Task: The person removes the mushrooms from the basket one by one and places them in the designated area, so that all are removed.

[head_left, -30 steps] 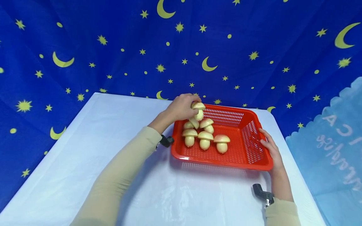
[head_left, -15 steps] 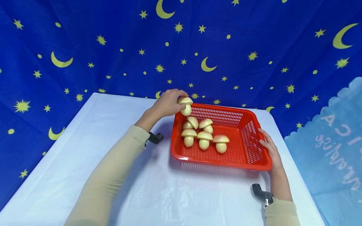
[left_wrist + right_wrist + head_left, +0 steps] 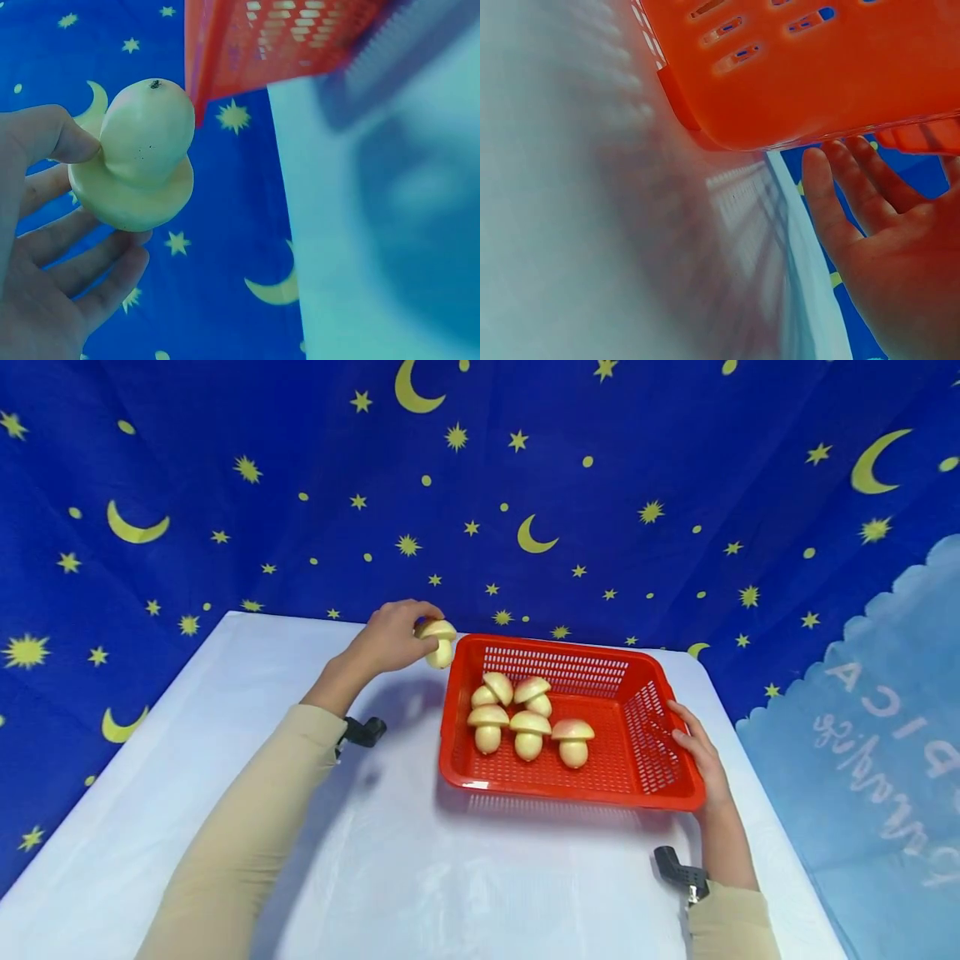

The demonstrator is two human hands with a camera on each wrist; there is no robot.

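Note:
At the far side of the table, my left hand (image 3: 395, 635) pinches a toy mushroom (image 3: 439, 645) just left of the red basket (image 3: 570, 792). The left wrist view shows its cream stem (image 3: 146, 131) pointing up, with my thumb (image 3: 75, 142) against it and fingers under the cap. Inside the basket, several similar mushrooms (image 3: 529, 735) with pinkish-yellow caps lie grouped toward the left. My right hand (image 3: 705, 760) rests on the basket's right rim; in the right wrist view its fingers (image 3: 859, 184) look fairly straight, their tips partly hidden by the basket.
A white cloth (image 3: 375, 860) covers the table under the basket. Behind it hangs a blue curtain (image 3: 315, 460) with yellow moons and stars. Light-blue fabric with lettering (image 3: 892, 760) hangs at the right. Each wrist wears a black camera mount (image 3: 365, 732).
My left hand has carried the toy mushroom leftward, from above the basket out past its left rim. The right hand stays on the basket's right rim. The head view has shifted slightly.

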